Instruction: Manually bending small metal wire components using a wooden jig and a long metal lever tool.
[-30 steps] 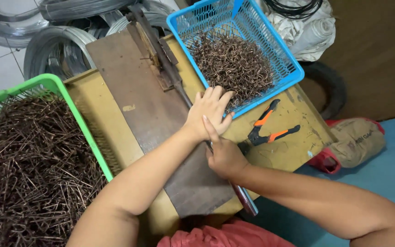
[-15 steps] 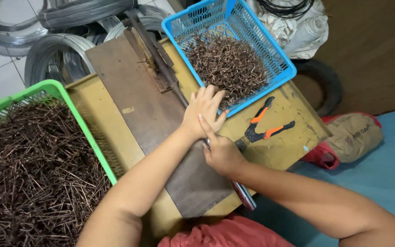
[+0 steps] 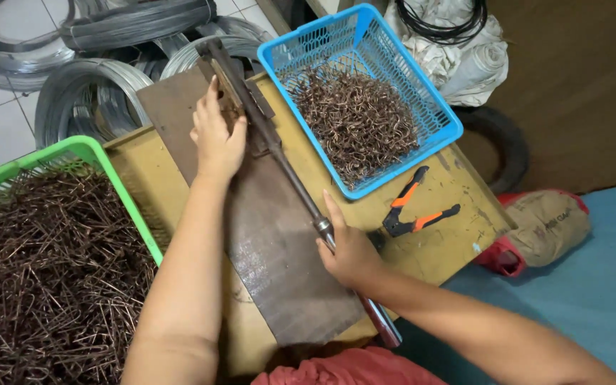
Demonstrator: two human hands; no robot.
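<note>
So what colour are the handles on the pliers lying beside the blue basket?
Orange with black, on the pliers lying on the yellow table; the head view shows them clearly.

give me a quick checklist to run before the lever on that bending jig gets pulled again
1. Right hand on the lever handle: ok, it rests on the lower part of the bar.
2. Left hand at the jig head: not ok, its fingers lie right beside the mechanism.
3. Wire piece seated in the jig: cannot tell, the hand hides that spot.
4. Blue basket placed beside the jig for bent pieces: ok.
5. Green basket of straight pieces near the left arm: ok.
6. Orange-handled pliers away from the lever's path: ok, they lie to its right.
</note>
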